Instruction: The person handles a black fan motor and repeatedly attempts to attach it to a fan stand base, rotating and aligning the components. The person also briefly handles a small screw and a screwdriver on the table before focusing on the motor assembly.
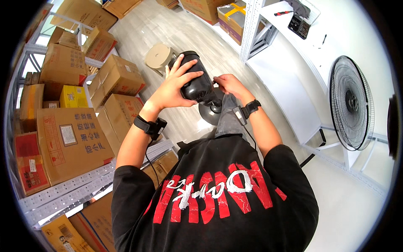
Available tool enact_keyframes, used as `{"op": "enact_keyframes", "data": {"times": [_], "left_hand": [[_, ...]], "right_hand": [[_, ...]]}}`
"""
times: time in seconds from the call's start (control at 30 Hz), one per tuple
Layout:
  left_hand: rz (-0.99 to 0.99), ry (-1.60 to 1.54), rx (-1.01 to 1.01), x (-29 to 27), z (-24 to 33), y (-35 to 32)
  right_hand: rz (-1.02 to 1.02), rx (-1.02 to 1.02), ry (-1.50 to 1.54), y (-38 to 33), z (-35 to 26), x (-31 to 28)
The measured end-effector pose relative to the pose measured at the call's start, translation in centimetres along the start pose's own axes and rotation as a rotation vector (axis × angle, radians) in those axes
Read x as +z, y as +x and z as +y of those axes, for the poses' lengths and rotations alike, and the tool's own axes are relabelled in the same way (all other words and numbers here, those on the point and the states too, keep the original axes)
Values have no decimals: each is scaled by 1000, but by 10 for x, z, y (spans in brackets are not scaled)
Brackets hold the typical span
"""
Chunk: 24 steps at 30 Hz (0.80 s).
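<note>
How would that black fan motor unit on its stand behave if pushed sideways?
The black motor housing sits high on a thin neck over a round base, so it is probably top-heavy and apt to tip. The left hand grips its smooth, rounded shell, which may be slippery.

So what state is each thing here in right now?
Fan motor: black, no grille or blades, stands on its base.
Left hand: grips the motor housing.
Right hand: at the motor's side, touching it.
Finished fan: whole, grille on.
Boxes: closed, on shelves.
</note>
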<state>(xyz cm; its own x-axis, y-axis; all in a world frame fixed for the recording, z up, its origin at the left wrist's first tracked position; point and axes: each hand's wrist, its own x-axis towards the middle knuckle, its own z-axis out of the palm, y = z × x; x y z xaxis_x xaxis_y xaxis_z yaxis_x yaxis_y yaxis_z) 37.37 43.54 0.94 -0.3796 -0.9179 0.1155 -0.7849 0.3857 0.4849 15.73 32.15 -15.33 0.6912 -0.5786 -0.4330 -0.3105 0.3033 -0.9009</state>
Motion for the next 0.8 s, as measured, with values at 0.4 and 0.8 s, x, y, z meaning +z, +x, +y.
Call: {"op": "enact_keyframes", "data": {"times": [0.4,0.8], "left_hand": [[11,-32,7,10,0,6],[4,44,66,19,-1,8]], "right_hand": [[100,-139,146,16,0,13],[152,-326,-67,20,26,5]]}}
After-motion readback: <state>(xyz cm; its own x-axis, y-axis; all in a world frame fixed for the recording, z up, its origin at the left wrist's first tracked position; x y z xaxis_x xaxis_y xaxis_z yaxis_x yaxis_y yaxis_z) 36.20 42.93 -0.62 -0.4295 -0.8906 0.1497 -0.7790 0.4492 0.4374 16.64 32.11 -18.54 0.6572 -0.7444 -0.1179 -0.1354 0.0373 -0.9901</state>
